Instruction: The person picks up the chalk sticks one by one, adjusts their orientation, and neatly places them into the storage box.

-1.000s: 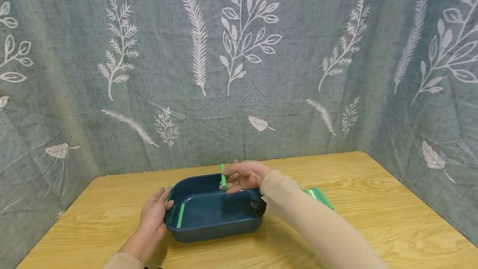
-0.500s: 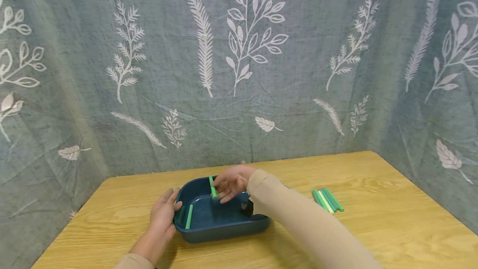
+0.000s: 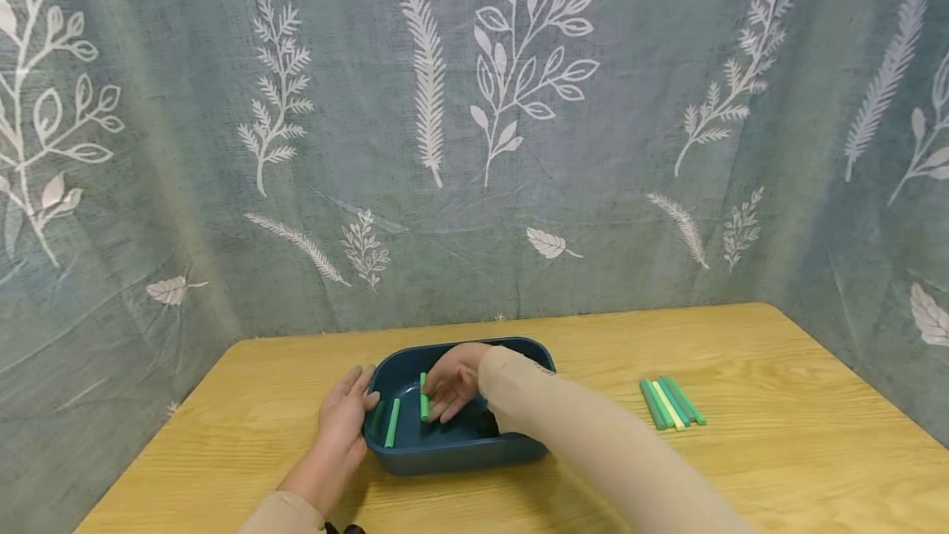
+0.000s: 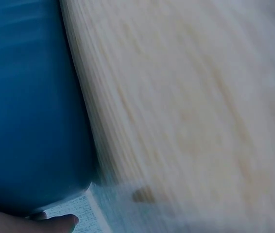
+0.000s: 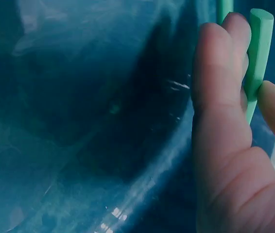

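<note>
A dark blue plastic basin (image 3: 460,461) sits on the wooden table. At its left end is my left hand (image 3: 343,419), fingers stretched along the outside wall and thumb over the rim. My right hand (image 3: 454,390) is lowered inside the basin and pinches a green stick (image 3: 425,408) between thumb and fingertips. The right wrist view shows this flat-sided green stick (image 5: 260,43) held upright against the fingers. A second green stick (image 3: 393,423) lies in the basin, near its left end. The left wrist view holds mostly the basin's wall (image 4: 30,107) and blurred tabletop.
To the right of the basin, several green, teal and pale yellow sticks (image 3: 671,404) lie side by side on the table (image 3: 593,336). A grey-green curtain (image 3: 460,270) with white leaf patterns surrounds the table's back and sides.
My right hand has moved left and down into the basin with the green stick. The left hand stays at the basin's end. The head view has turned slightly left, showing the loose sticks fully.
</note>
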The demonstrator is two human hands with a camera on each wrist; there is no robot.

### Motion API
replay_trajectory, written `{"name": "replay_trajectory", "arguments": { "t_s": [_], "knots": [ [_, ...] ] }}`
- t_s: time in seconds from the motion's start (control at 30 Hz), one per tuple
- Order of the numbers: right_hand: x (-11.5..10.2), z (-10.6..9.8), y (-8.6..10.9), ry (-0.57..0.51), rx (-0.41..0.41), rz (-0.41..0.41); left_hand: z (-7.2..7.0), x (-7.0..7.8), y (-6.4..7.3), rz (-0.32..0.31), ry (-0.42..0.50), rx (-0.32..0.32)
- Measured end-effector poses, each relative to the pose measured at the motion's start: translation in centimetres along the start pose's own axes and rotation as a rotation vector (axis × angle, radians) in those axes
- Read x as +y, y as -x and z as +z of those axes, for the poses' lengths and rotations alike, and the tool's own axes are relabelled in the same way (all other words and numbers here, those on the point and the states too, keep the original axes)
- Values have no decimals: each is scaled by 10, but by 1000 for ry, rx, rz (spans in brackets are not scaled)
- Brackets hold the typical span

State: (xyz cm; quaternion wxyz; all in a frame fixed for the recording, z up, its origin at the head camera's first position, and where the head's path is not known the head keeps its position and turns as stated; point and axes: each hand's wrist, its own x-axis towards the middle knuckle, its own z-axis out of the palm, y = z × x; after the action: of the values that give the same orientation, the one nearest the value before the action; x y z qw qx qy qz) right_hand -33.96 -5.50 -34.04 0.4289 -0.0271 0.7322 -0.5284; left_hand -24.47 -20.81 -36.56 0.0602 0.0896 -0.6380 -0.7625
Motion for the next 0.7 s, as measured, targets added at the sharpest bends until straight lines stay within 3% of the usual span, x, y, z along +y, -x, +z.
{"name": "replay_trajectory", "arguments": {
  "t_s": [0.7],
  "knots": [
    [2, 18, -9, 52, -51, 40, 1, 1, 0, -27, 17, -3]
  ]
}}
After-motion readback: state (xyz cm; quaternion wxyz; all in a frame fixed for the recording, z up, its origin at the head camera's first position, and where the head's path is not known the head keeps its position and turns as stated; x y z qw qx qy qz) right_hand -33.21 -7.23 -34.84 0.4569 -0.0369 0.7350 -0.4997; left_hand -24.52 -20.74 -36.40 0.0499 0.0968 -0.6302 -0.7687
